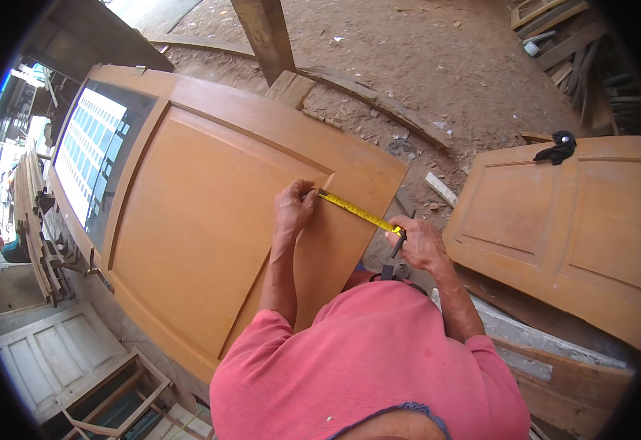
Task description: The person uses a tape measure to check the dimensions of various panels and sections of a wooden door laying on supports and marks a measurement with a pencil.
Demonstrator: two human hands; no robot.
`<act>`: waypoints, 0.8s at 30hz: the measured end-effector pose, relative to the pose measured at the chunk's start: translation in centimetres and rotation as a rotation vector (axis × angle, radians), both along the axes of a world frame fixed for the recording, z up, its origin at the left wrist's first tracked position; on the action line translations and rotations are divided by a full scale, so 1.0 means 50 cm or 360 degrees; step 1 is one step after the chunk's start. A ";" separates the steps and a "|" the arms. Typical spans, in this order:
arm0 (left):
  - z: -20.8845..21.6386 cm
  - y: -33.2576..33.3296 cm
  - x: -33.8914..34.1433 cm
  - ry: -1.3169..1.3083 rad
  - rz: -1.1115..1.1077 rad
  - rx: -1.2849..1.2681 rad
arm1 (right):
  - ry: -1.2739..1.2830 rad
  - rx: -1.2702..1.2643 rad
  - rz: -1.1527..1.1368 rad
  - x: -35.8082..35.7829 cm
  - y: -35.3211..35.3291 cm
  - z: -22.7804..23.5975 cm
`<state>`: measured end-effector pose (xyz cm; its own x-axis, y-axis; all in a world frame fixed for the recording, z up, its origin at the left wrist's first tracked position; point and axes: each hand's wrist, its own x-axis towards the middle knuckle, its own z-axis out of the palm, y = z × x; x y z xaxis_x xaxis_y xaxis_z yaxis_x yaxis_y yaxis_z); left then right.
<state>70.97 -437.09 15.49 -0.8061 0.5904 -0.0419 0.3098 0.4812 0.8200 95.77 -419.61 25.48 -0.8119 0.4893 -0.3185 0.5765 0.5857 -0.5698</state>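
A brown wooden door (196,198) with a raised panel and a glass pane (89,139) lies flat in front of me. Across its near right end stretches the yellow blade of a tape measure (355,211). My left hand (295,207) pinches the blade's end by the corner of the panel moulding. At the door's end edge, my right hand (421,246) grips the other end of the tape measure, its case mostly hidden by the fingers. A thin dark stick-like object (399,246) also pokes out of that hand; its kind is unclear.
To the right lies another brown panelled door (555,213) with a black cloth (556,147) on it. A wooden post (265,40) stands beyond the door. Wood scraps (573,55) are piled at the far right. A white door (56,352) and a wooden frame (119,400) lie at lower left.
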 end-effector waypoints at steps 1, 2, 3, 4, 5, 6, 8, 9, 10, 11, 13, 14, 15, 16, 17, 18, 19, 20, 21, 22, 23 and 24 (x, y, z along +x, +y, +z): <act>-0.001 0.003 0.000 0.0031 -0.0008 -0.0011 | -0.0012 -0.0014 -0.0007 -0.003 -0.001 0.001; -0.001 0.007 0.001 0.0018 0.0002 -0.0020 | -0.0024 -0.0028 -0.0014 -0.006 -0.001 0.002; 0.001 0.008 0.002 0.0005 0.0009 -0.0036 | -0.0038 -0.0049 -0.0023 -0.008 -0.003 0.004; 0.003 0.010 0.003 -0.0009 0.0017 -0.0053 | -0.0036 -0.0049 -0.0021 -0.010 -0.004 0.008; 0.004 0.013 0.004 0.0010 0.0009 -0.0105 | -0.0034 -0.0049 -0.0018 -0.013 -0.004 0.014; 0.005 0.015 0.005 0.0030 0.0004 -0.0156 | -0.0031 -0.0048 -0.0012 -0.014 -0.005 0.016; 0.011 0.017 0.004 0.0047 -0.0016 -0.0223 | -0.0013 -0.0058 -0.0030 -0.011 -0.006 0.012; 0.019 0.019 0.003 0.0045 -0.0034 -0.0240 | -0.0003 -0.0063 -0.0042 -0.009 -0.005 0.010; 0.023 0.021 0.002 0.0044 -0.0052 -0.0256 | -0.0011 -0.0059 -0.0040 -0.008 -0.004 0.008; 0.022 0.022 -0.001 0.0052 -0.0069 -0.0268 | -0.0018 -0.0054 -0.0038 -0.007 -0.004 0.005; 0.019 0.021 -0.007 0.0073 -0.0104 -0.0287 | -0.0033 -0.0058 -0.0038 -0.006 -0.002 0.006; 0.022 0.023 -0.007 0.0068 -0.0099 -0.0299 | -0.0042 -0.0069 -0.0038 -0.007 -0.003 0.008; 0.027 0.023 -0.006 0.0061 -0.0098 -0.0316 | -0.0054 -0.0086 -0.0042 -0.007 -0.004 0.009; 0.030 0.024 -0.005 0.0053 -0.0097 -0.0334 | -0.0040 -0.0087 -0.0046 -0.005 -0.004 0.008; 0.030 0.024 -0.007 0.0018 -0.0089 -0.0336 | -0.0026 -0.0087 -0.0050 -0.004 -0.002 0.003; 0.028 0.026 -0.008 -0.0026 -0.0085 -0.0335 | -0.0020 -0.0085 -0.0058 0.001 -0.002 -0.003; 0.026 0.028 -0.010 -0.0069 -0.0082 -0.0334 | 0.0013 -0.0061 -0.0056 0.004 -0.002 -0.015; 0.030 0.029 -0.014 -0.0103 -0.0088 -0.0342 | 0.0046 -0.0038 -0.0053 0.006 -0.003 -0.032; 0.040 0.030 -0.018 -0.0139 -0.0092 -0.0349 | 0.0078 -0.0014 -0.0048 0.007 -0.003 -0.038; 0.044 0.031 -0.019 -0.0174 -0.0095 -0.0357 | 0.0035 -0.0031 -0.0048 0.010 -0.001 -0.041; 0.041 0.031 -0.015 -0.0156 -0.0108 -0.0351 | -0.0008 -0.0049 -0.0048 0.012 0.000 -0.042; 0.042 0.030 -0.016 -0.0127 -0.0114 -0.0346 | -0.0039 -0.0069 -0.0043 0.011 0.000 -0.043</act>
<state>70.15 -435.61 17.59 -0.7516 0.6160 -0.2360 0.2880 0.6283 0.7227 96.34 -419.60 23.35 -0.7903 0.4961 -0.3596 0.6059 0.5449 -0.5796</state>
